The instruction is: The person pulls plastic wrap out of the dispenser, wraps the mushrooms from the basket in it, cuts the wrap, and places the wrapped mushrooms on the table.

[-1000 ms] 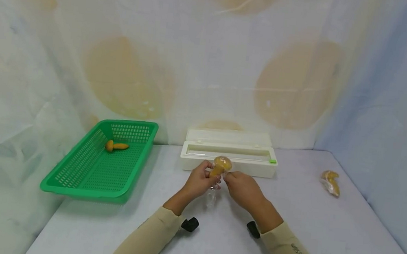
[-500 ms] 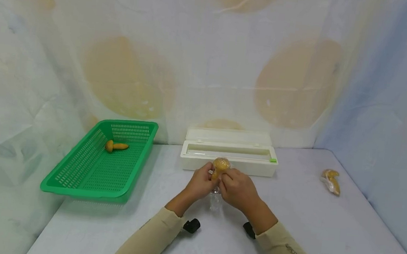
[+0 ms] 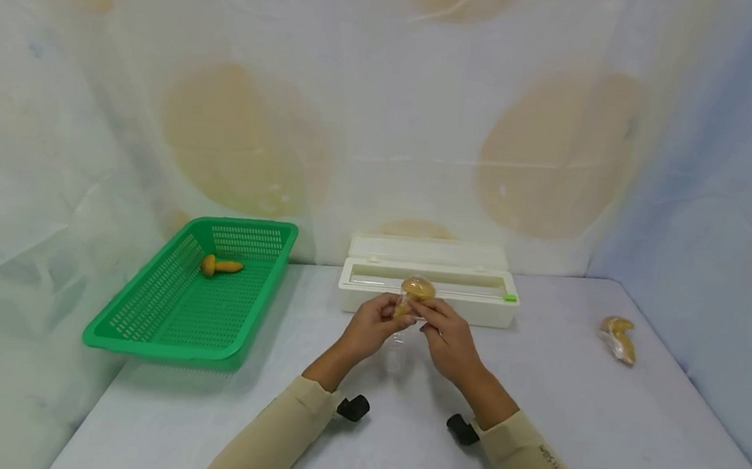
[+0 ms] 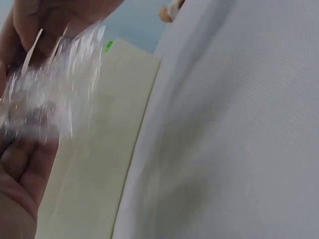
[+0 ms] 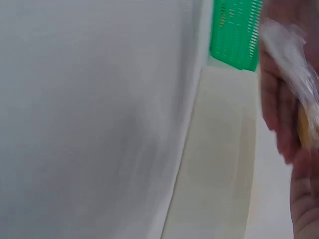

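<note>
A yellow-brown mushroom (image 3: 417, 288) wrapped in cling film stands cap up between both hands, in front of the white box. My left hand (image 3: 367, 330) grips its stem from the left. My right hand (image 3: 452, 344) reaches in from the right with fairly straight fingers, their tips touching the stem. A loose tail of clear cling film (image 3: 394, 357) hangs below the hands. It is blurred in the left wrist view, where the film (image 4: 60, 89) covers much of the fingers. In the right wrist view, a twisted strip of film (image 5: 291, 55) lies along the left hand's fingers.
Behind the hands stands a white cling film dispenser (image 3: 426, 307), lid raised, with a green slider (image 3: 509, 298). To the left, a green basket (image 3: 260, 306) contains one bare mushroom (image 3: 219, 265). One wrapped mushroom (image 3: 619, 339) lies on the table at the right.
My right hand came in to the stem and pinched there, then its fingers straightened and drew slightly back. The left hand keeps its hold on the mushroom. The view has shifted slightly.
</note>
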Demonstrator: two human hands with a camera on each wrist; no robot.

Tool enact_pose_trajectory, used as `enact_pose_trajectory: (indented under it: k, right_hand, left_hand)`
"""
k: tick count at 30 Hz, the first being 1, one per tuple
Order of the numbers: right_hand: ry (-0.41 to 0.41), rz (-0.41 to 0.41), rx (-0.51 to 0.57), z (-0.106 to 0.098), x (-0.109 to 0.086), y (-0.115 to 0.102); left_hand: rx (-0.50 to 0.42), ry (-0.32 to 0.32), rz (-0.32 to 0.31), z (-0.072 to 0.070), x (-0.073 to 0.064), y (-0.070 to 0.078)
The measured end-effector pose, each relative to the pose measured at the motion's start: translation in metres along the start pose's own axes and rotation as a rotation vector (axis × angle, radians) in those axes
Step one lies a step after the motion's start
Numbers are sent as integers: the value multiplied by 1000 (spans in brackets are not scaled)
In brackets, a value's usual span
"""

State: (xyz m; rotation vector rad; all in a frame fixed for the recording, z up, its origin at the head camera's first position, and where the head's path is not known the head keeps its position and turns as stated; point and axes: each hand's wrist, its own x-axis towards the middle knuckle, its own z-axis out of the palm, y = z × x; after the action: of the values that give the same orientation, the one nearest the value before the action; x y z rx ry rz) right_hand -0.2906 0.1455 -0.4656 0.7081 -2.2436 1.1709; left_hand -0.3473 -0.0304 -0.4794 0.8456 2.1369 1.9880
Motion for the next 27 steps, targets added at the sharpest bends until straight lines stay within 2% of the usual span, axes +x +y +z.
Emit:
enact_pose_trajectory:
  k: [3,5,8,10,15,18,20,24,27]
  right_hand:
    - [-47,147,227,-6,2,0]
    - [-28,248,345,-10,4,0]
    - [29,387,433,-14,6,3]
    - [34,449,470,-17,7,4]
    - [-47,461,512,-23,7,8]
    - [-19,465,508,-29,8,10]
    - [14,480,521,-33,8,12]
    - [58,512,565,-41,11,13]
    - [64,530,609,-44,11,13]
  left_hand:
    - [-43,28,-8,0,0,0]
    - [-79,45,-15,1,0,0]
    - [-101,36,-12,4,0,-1]
    - [-106,19,-16,6,-2,-1]
    - [-99,-94,-54,7,-5,-2]
    - [-113,-181,-91,5,-7,-3]
    - [-100,-222,-93,4,-7,-3]
    - [-35,-274,-20,3,-7,-2]
    - [13,-267,43,6,-9,0]
